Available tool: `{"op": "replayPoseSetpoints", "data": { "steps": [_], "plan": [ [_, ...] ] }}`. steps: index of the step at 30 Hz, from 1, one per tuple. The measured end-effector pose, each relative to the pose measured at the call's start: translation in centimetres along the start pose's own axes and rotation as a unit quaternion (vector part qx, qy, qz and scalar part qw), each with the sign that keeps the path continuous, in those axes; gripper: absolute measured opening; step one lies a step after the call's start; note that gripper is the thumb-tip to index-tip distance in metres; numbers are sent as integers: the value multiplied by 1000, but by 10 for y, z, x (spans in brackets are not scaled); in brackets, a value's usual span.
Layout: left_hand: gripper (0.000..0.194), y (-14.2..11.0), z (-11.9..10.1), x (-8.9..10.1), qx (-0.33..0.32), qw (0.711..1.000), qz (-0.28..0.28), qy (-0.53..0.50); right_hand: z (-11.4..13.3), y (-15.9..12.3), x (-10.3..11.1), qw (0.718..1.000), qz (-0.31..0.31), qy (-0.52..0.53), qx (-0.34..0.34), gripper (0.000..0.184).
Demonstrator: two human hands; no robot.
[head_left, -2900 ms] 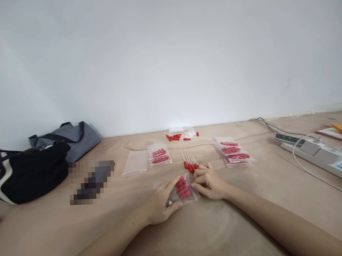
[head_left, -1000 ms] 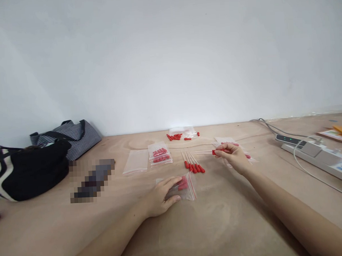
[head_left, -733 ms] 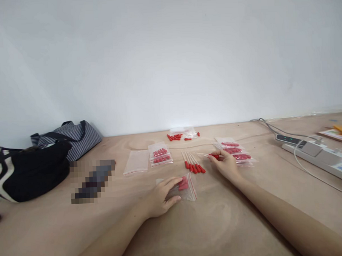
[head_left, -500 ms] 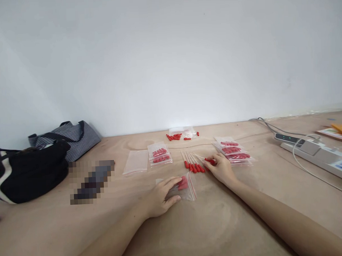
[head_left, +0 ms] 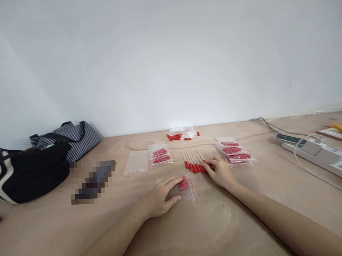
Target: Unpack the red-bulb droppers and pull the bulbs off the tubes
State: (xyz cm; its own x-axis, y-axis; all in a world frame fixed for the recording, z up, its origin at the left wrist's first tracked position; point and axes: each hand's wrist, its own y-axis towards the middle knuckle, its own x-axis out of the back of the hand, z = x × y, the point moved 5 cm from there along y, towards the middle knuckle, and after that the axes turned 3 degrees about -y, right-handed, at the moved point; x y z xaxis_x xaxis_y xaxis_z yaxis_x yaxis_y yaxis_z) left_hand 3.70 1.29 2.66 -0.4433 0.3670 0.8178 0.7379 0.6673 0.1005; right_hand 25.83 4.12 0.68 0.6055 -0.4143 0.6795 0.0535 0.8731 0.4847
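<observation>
My left hand (head_left: 162,196) lies flat on a clear zip bag (head_left: 187,187) with red pieces inside, fingers stretched over it. My right hand (head_left: 219,170) rests on the wooden table with its fingertips pinched on a red-tipped thin stick (head_left: 206,163). That stick sits at the right end of a row of several red-tipped sticks (head_left: 191,161) just beyond the bag.
Filled zip bags lie stacked at right (head_left: 234,151) and centre-left (head_left: 160,154), with an empty bag (head_left: 136,162) beside them. Loose red caps (head_left: 175,136) sit near the wall. Bags (head_left: 31,170) stand at left; a power strip (head_left: 316,153) with cables at right.
My right hand carried a red-tipped stick from the right stack of bags leftward and down to the row of sticks. My left hand stayed on the zip bag.
</observation>
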Motion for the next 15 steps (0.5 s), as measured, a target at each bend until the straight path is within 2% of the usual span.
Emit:
{"op": "replayPoseSetpoints", "data": {
  "steps": [5, 7, 11, 15],
  "plan": [
    [49, -1, -1, 0, -1, 1000, -1, -6, 3, 0, 8, 998, -24, -53, -1, 24],
    [50, -1, -1, 1, -6, 1000, -2, -11, 10, -1, 12, 998, -22, -53, 27, 24],
    [52, -1, 0, 0, 1, 1000, -3, -4, 36, -9, 6, 989, 74, -7, 130, 20],
    [53, -1, 2, -1, 1, 1000, -6, -1, 56, -18, -4, 977, 135, 12, 166, 17]
  ]
}}
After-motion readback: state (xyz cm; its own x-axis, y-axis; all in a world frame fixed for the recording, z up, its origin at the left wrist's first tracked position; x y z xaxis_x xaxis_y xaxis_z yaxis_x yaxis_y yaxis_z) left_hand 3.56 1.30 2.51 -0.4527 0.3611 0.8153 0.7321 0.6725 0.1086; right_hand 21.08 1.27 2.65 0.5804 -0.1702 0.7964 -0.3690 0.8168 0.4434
